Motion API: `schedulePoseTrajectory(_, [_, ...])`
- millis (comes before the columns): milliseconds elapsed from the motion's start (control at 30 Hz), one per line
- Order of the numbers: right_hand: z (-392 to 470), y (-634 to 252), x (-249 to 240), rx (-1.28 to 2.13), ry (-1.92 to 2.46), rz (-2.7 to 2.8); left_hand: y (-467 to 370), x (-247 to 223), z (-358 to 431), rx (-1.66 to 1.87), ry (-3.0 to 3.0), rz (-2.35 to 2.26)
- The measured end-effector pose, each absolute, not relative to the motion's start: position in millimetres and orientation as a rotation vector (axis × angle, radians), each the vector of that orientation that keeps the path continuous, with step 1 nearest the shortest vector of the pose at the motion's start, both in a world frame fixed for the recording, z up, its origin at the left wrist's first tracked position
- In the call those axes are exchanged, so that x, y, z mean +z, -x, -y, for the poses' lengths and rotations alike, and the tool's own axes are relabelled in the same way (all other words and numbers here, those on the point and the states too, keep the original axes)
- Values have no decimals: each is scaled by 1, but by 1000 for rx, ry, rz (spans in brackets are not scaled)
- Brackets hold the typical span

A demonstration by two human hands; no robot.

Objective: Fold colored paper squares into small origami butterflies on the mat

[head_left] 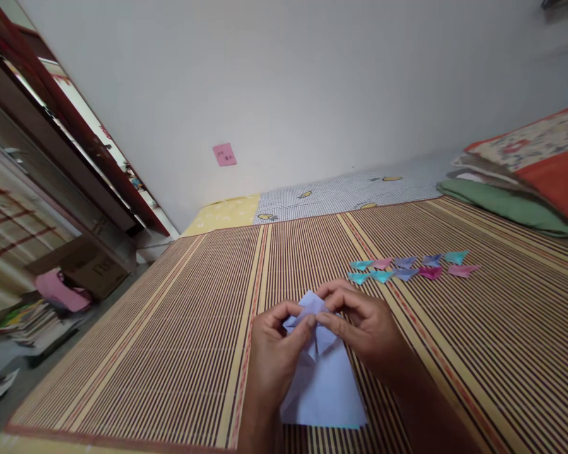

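Note:
A small piece of folded lavender paper (329,340) is held up between both hands near the bottom centre. My left hand (281,340) pinches its left side with thumb and fingers. On the other side, my right hand (360,318) grips the paper with thumb and forefinger, the two thumbs nearly meeting at its middle. Beneath the hands lies a stack of pale blue-lavender sheets (326,400) on the striped mat (208,315). Beyond my right hand, several small folded paper pieces (406,273) in turquoise, pink, violet and magenta sit in two rows.
Folded bedding (525,208) and an orange patterned cushion (558,157) lie at the right. A pink note (224,154) is stuck to the wall. Left of the mat, on the floor, are a cardboard box (94,271) and a stack of books (28,321).

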State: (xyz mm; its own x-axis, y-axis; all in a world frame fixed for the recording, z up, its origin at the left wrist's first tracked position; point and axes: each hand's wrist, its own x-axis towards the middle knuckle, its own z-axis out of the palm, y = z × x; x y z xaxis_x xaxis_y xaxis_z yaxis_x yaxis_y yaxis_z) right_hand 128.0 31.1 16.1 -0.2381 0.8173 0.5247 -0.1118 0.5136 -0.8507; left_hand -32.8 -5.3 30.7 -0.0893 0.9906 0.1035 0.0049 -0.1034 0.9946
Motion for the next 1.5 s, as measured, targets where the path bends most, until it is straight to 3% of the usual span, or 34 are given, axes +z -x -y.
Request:
schedulePoseTrajectory(233, [-30,-128,15,857,689,1556,36,28,4,1333,-1235,-1260])
schedulePoseTrajectory(533, [-34,-138,13,1067,602,1636,38,29,4,1273,-1341,-1279])
schedulePoseTrajectory(1500, [-30,-137,19,1019,699,1641,37,35,7,1205,-1698,-1169])
